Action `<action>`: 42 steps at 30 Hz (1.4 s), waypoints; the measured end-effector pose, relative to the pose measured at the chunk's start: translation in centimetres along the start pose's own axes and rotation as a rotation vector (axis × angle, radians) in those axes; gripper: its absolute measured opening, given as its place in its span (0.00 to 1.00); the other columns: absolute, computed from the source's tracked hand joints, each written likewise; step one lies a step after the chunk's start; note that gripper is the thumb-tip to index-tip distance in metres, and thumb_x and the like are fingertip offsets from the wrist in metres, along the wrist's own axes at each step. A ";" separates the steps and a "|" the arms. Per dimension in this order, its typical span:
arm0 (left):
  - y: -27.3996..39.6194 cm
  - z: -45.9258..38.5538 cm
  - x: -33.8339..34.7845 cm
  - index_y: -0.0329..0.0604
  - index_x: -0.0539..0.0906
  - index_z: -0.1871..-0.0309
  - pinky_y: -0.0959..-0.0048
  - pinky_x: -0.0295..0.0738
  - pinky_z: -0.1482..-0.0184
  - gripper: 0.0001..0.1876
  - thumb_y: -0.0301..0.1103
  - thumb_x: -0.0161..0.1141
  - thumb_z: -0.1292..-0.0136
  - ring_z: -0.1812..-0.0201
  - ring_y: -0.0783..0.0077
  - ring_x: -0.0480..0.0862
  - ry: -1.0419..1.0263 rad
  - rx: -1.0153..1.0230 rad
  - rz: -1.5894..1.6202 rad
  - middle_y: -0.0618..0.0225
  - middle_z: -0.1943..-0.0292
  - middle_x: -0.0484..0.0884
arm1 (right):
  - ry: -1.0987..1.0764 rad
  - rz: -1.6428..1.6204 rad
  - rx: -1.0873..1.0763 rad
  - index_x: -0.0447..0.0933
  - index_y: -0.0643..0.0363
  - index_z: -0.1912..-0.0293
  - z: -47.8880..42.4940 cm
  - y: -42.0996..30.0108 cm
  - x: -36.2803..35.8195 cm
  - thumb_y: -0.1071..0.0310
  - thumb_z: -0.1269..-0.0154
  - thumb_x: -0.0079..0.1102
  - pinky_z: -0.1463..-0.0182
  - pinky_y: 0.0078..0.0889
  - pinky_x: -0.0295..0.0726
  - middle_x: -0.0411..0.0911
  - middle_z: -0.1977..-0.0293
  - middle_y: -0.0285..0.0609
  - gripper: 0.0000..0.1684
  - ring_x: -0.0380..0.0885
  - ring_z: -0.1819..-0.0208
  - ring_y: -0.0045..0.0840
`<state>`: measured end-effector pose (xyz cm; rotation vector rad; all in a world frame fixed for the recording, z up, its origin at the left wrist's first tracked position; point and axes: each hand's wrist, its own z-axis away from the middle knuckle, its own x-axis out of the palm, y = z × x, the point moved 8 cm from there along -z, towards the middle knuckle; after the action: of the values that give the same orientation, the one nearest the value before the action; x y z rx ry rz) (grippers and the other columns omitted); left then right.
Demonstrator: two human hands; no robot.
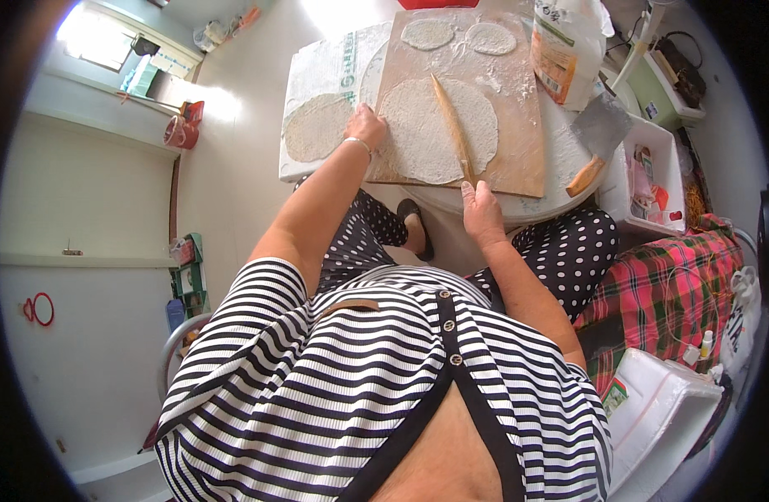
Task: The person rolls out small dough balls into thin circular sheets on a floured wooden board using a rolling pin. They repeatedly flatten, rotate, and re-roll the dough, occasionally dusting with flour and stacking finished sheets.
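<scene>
A wide, thin dough sheet (415,135) lies on the floured wooden board (516,166). Across it, slightly slanted, rests a wooden rolling pin (452,122) with a tapered far end. My right hand (483,210) grips the pin's near end at the board's front edge. At the left rim of the sheet is my left hand (367,127), its fingers curled; whether they pinch the dough is hidden. Two smaller dough rounds, a left one (427,34) and a right one (491,39), lie at the board's far end. Another flat dough sheet (318,127) lies on a white foam lid (309,69) to the left.
Right of the board stand a flour bag (563,53) and a cleaver (601,128) with a wooden handle, on a round table (557,182). A white foam box (619,197) holds packets. Plaid cloth (660,282) covers a surface by my right side. A red object (437,3) sits beyond the board.
</scene>
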<state>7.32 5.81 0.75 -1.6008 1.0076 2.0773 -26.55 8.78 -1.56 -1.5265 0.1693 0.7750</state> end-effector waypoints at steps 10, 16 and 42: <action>-2.1 -4.2 2.2 0.30 0.87 0.56 0.61 0.82 0.57 0.23 0.48 0.66 0.34 0.61 0.55 0.89 -0.063 0.127 0.010 0.49 0.63 0.89 | -0.037 -0.146 0.031 0.71 0.67 0.61 0.2 0.1 0.4 0.46 0.20 0.46 0.50 0.61 0.75 0.79 0.60 0.72 0.29 0.76 0.53 0.68; 0.2 0.2 1.2 0.32 0.80 0.43 0.60 0.80 0.49 0.25 0.45 0.66 0.33 0.53 0.54 0.87 -0.066 0.026 0.276 0.47 0.53 0.87 | 0.005 -0.159 0.008 0.72 0.67 0.62 0.0 0.5 -0.5 0.45 0.20 0.47 0.52 0.59 0.75 0.78 0.61 0.71 0.30 0.76 0.55 0.68; -5.7 -1.0 -8.4 0.38 0.67 0.28 0.72 0.85 0.58 0.26 0.30 0.58 0.26 0.55 0.70 0.86 0.219 0.108 1.064 0.56 0.49 0.83 | -0.120 -0.404 -0.178 0.71 0.57 0.60 -1.6 -8.6 -1.9 0.53 0.16 0.45 0.74 0.21 0.60 0.62 0.78 0.25 0.19 0.60 0.77 0.11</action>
<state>14.28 10.34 6.58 -1.3720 2.3869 2.3456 -22.68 7.80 6.44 -1.6078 -0.2980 0.5648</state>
